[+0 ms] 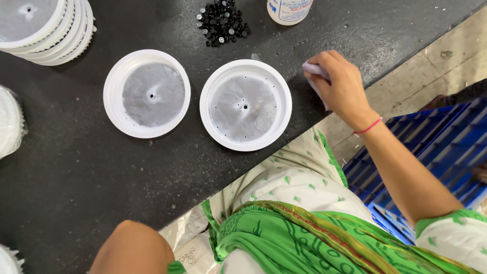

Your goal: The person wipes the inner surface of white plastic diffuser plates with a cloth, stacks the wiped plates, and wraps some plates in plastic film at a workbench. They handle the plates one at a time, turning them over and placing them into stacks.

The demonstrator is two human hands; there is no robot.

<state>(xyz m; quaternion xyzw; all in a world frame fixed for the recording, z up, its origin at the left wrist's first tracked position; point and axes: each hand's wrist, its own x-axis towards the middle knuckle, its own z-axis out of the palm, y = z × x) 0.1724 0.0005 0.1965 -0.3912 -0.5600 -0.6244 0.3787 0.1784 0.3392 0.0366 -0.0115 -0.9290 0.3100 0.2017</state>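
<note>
My right hand [341, 83] rests near the right-hand edge of the dark worktop [76, 193], fingers curled shut around a small pale lilac object [313, 70]. Only its end shows past my fingers, toward the left and the far edge. A further pale sliver shows below my palm, so its long axis seems to run from far-left to near-right; what kind of object it is I cannot tell.

My left hand is out of view; only my left upper arm [133, 248] shows at the near edge.

Count, flat on the worktop: two white round discs, each with a raised rim, a grey face and a small centre hole. The right disc [245, 105] lies just left of my right hand, not touching it. The left disc [147, 93] lies beside it, a narrow gap between them.

Far-left corner: one stack of white discs [48, 28] of the same kind; the number in it is not clear.

Far edge, middle: one heap of small black caps [221, 21], too many to count.

Far edge, right of the heap: one white cylindrical container [289, 11] with a blue-printed label, cut off by the frame.

Left edge: a white ribbed piece in clear wrap [9, 122], partly out of frame.

Off the worktop, to my right: blue plastic crates [431, 147].
</note>
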